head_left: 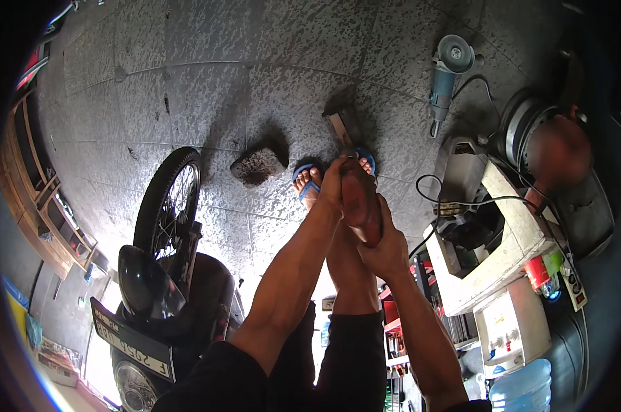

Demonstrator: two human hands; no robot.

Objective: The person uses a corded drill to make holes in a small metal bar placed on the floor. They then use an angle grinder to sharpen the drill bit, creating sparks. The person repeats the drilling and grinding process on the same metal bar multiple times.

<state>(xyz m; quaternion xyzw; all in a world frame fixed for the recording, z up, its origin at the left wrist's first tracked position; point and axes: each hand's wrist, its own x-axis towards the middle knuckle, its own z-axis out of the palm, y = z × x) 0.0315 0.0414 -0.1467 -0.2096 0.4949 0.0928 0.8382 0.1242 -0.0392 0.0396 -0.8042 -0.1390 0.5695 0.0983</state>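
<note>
Both my hands are wrapped round a reddish-brown, elongated object (360, 206) with a rounded lower end; its exact kind cannot be made out. My left hand (334, 180) grips its upper left side. Lower down, my right hand (386, 248) closes on its right side and bottom end. Just beyond them a flat, light-brown bar (340, 130) with a dark end slants down toward the object; whether the two are joined is hidden. My feet in blue flip-flops (306, 180) stand on the floor below. To their left lies a rough brown block (259, 167).
At left stands a motorcycle with its front wheel (167, 206) and dark headlamp housing (149, 281). An angle grinder (447, 79) lies far right, its cord running back. A whitish frame (520, 233), a power strip (575, 285) and a blue water jug (523, 388) crowd the right.
</note>
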